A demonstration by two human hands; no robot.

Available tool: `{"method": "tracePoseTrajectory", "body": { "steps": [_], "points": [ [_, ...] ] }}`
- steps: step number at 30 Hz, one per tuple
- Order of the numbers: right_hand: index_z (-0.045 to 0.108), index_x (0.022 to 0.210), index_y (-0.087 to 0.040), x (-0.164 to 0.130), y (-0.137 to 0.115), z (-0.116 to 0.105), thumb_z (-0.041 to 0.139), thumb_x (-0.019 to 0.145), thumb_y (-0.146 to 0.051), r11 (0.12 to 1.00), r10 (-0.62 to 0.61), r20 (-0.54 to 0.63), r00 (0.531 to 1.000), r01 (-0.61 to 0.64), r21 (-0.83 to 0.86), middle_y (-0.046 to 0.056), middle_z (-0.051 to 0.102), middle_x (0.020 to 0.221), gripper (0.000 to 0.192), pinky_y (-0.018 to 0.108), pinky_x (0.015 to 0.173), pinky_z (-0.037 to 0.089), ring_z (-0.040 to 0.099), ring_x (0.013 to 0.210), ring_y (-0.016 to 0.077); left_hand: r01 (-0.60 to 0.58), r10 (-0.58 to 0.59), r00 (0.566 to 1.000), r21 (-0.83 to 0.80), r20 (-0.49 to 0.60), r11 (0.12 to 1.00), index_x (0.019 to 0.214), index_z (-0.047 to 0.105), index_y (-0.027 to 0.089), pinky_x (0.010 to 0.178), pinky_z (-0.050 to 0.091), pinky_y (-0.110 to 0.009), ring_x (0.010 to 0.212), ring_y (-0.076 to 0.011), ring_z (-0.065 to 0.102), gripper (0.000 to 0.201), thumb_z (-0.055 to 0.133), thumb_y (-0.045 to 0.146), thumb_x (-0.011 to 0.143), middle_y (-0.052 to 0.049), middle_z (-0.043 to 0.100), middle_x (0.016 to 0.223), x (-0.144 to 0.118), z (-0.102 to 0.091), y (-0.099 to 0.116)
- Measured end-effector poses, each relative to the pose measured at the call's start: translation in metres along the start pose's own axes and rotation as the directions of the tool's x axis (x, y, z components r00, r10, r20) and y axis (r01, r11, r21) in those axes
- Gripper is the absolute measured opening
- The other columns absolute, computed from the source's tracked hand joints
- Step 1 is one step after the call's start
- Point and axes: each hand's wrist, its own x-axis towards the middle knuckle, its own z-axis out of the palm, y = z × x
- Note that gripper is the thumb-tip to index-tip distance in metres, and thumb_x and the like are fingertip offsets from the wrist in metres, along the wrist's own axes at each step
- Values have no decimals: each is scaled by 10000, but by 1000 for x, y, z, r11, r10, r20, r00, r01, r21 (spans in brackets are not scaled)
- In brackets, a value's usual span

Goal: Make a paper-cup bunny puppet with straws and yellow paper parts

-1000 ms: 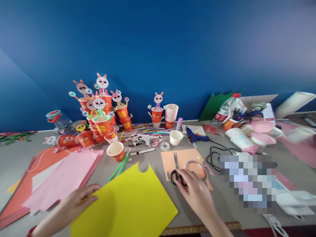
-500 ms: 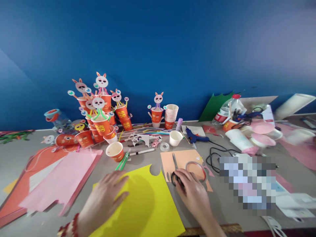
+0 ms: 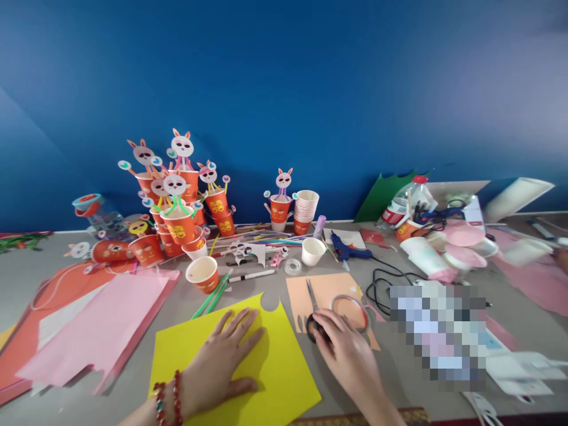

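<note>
Yellow sheet [image 3: 270,361] lies flat on worktop [image 3: 26,272], lower centre of frame. Your L hand [image 3: 222,361] has moved up from sheet's left edge onto its middle; fingers spread, palm down, nothing clasped. Judgement: sheet now pinned. R hand [image 3: 344,346], centre-right, stays curled on scissors [image 3: 313,307] handles, on peach paper [image 3: 326,293] beside tape ring [image 3: 350,310]; lift not seen.

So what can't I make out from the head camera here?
- Black scissor handles: head view, mostly under the right hand, so its grip on them is unclear.
- Things right of the ring of tape: pixelated block hides them.
- Pale paper cut-out: cut off by the bottom edge.
- Pink cups and lids far right: blurred.
- Yellow paper sheet: middle hidden by the flat left hand.
</note>
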Motion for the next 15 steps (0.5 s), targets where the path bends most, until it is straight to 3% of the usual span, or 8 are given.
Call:
{"method": "tracePoseTrajectory", "body": {
  "steps": [4, 7, 12, 15],
  "points": [
    [637, 1061, -199, 26, 1, -10, 416, 974, -244, 1000, 17, 8, 1000, -17, 23, 99, 711, 1106, 241, 290, 650, 548, 720, 855, 223, 19, -19, 998, 1, -62, 1000, 1449, 428, 256, 1133, 314, -605, 1397, -376, 363, 738, 508, 671, 844, -159, 422, 1517, 10, 1, 7],
    [642, 1083, -202, 63, -3, -16, 450, 958, -209, 999, -40, 29, 999, 40, -4, 95, 700, 1145, 229, 298, 731, 541, 711, 893, 229, -8, 8, 996, -7, -85, 1000, 1405, 477, 234, 1129, 336, -576, 1344, -362, 420, 716, 527, 666, 836, -156, 481, 1460, 23, 6, 11],
    [645, 1095, -195, 108, -6, -3, 482, 924, -146, 994, -103, 103, 989, 105, -13, 95, 703, 1120, 241, 280, 679, 541, 710, 861, 223, -51, 49, 991, -10, -127, 999, 1412, 455, 211, 1134, 315, -596, 1344, -367, 412, 754, 524, 682, 827, -175, 482, 1450, 32, 14, 14],
    [638, 1140, -202, 115, -1, 5, 485, 933, -182, 993, -121, 55, 991, 120, 18, 106, 692, 1149, 258, 328, 748, 562, 702, 917, 242, -55, 53, 991, -12, -126, 998, 1403, 457, 214, 1134, 317, -595, 1343, -356, 421, 692, 546, 622, 851, -170, 487, 1447, 31, 11, 15]
  ]
}}
